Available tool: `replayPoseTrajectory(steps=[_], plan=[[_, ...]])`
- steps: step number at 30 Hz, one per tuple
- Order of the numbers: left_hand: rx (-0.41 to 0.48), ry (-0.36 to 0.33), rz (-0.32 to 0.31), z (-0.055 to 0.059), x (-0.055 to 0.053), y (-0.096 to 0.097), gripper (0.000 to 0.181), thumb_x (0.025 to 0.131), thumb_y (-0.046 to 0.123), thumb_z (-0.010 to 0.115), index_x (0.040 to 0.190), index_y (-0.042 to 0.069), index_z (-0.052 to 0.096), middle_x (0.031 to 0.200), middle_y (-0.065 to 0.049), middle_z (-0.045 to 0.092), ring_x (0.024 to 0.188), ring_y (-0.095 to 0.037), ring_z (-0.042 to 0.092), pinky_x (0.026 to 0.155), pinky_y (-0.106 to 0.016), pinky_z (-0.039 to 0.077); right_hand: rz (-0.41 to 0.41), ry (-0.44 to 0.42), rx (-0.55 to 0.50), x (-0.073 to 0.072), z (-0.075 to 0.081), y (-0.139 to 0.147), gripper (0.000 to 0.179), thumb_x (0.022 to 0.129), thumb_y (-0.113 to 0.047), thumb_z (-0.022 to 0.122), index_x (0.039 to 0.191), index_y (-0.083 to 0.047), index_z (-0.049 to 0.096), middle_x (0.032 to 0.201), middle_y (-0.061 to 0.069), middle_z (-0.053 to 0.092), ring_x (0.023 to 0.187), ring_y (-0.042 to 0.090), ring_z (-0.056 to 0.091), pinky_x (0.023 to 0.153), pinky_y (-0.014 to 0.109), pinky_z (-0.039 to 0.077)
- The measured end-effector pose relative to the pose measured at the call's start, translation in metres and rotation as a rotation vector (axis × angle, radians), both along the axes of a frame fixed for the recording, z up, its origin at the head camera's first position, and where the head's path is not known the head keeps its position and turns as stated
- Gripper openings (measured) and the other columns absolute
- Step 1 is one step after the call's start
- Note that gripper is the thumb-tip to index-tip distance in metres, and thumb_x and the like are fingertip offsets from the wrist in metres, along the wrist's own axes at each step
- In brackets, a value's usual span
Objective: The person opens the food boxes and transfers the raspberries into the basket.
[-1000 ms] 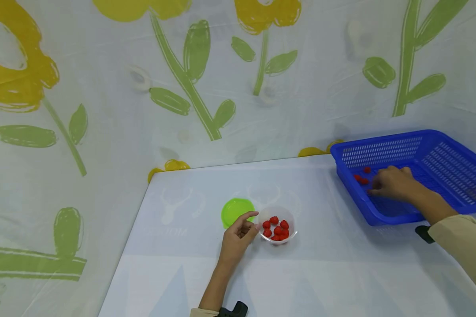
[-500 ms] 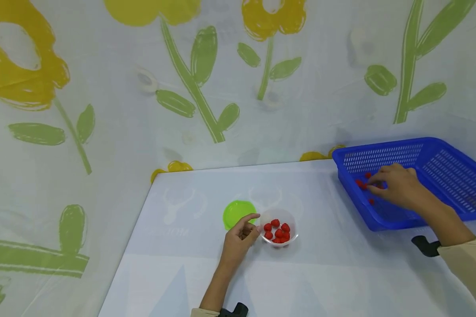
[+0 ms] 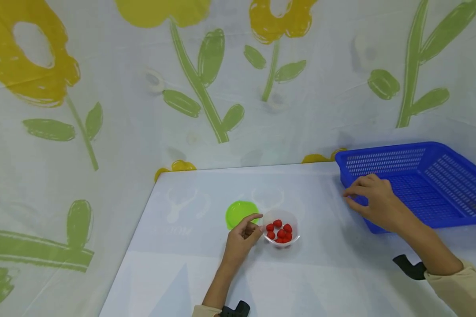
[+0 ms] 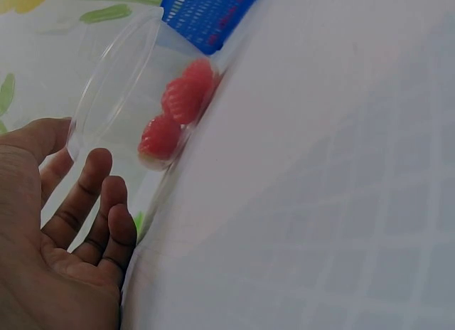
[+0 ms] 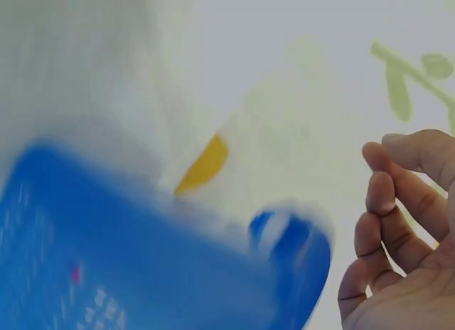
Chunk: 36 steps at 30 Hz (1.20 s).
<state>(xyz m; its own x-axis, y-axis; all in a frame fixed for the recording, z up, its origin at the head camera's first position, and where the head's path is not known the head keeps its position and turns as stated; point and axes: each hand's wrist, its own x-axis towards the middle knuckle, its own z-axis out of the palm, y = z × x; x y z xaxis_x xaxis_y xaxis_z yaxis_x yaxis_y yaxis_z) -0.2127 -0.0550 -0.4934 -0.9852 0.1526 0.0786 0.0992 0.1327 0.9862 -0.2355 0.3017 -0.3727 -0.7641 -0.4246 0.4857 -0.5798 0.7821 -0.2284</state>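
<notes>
The right hand [image 3: 374,202] has been lifted out of the blue basket [image 3: 384,164] and brought to its left rim, thumb and forefinger drawn close together — whether anything is pinched there cannot be told. Well apart from it, the rim of a clear cup [image 3: 295,222] on the desk [image 3: 329,273] is gripped by the left hand [image 3: 239,242], with red berries [image 3: 280,233] held inside and a green disc [image 3: 238,213] left just beside the fingers. The work, it is judged, has been shifted from basket toward cup

The white table [image 3: 325,264] bears basket [image 3: 410,187], bowl [image 3: 277,214] and green lid [image 3: 239,213].
</notes>
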Motion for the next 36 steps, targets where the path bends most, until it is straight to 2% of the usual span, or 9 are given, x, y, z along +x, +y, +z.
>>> replayPoseTrajectory(steps=[3,11,14,21,26,36], plan=[[-0.004,0.003,-0.001,0.000,-0.001,0.000,0.033,0.093,0.033,0.072,0.126,0.031,0.067,0.089,0.002,0.065,0.076,-0.015,0.056,0.067,-0.022,0.048,0.058,0.001,-0.035,0.004,-0.008,-0.019,0.028,0.066,0.003,0.087,0.084,-0.016,0.077,0.083,-0.007,0.060,0.085,0.018,0.047,0.069,0.040,0.028],[-0.002,0.005,0.000,-0.001,0.000,-0.001,0.033,0.093,0.034,0.072,0.126,0.028,0.067,0.089,0.001,0.065,0.075,-0.015,0.057,0.066,-0.022,0.048,0.051,-0.121,-0.040,0.013,-0.018,-0.058,0.023,0.075,-0.003,0.085,0.086,-0.021,0.077,0.083,-0.013,0.058,0.089,0.015,0.049,0.072,0.041,0.034],[-0.011,0.003,0.007,0.000,0.000,-0.001,0.034,0.093,0.035,0.073,0.126,0.030,0.067,0.088,0.001,0.065,0.075,-0.015,0.056,0.066,-0.022,0.048,0.049,-0.171,-0.034,0.014,-0.021,-0.068,0.021,0.077,-0.006,0.085,0.088,-0.022,0.077,0.085,-0.012,0.059,0.092,0.016,0.051,0.074,0.042,0.035],[0.001,-0.002,0.006,0.002,0.001,-0.001,0.035,0.092,0.032,0.074,0.126,0.027,0.068,0.089,-0.001,0.065,0.076,-0.015,0.056,0.067,-0.021,0.047,0.057,-0.276,-0.002,0.014,-0.030,-0.088,0.015,0.080,-0.010,0.084,0.091,-0.019,0.078,0.086,-0.009,0.060,0.094,0.017,0.052,0.079,0.044,0.037],[0.019,0.000,0.011,0.002,0.001,0.000,0.035,0.093,0.027,0.074,0.127,0.023,0.067,0.090,-0.003,0.066,0.076,-0.017,0.055,0.066,-0.021,0.046,0.067,-0.310,0.011,0.013,-0.037,-0.099,0.013,0.081,-0.013,0.084,0.092,-0.018,0.078,0.088,-0.009,0.059,0.097,0.018,0.052,0.082,0.046,0.036],[-0.009,0.013,0.008,0.001,-0.001,0.000,0.032,0.093,0.030,0.073,0.125,0.026,0.068,0.087,0.000,0.065,0.074,-0.014,0.056,0.066,-0.022,0.047,0.076,-0.341,0.083,0.011,-0.044,-0.117,0.014,0.080,-0.017,0.085,0.092,-0.017,0.079,0.090,-0.007,0.060,0.099,0.019,0.052,0.085,0.046,0.037]])
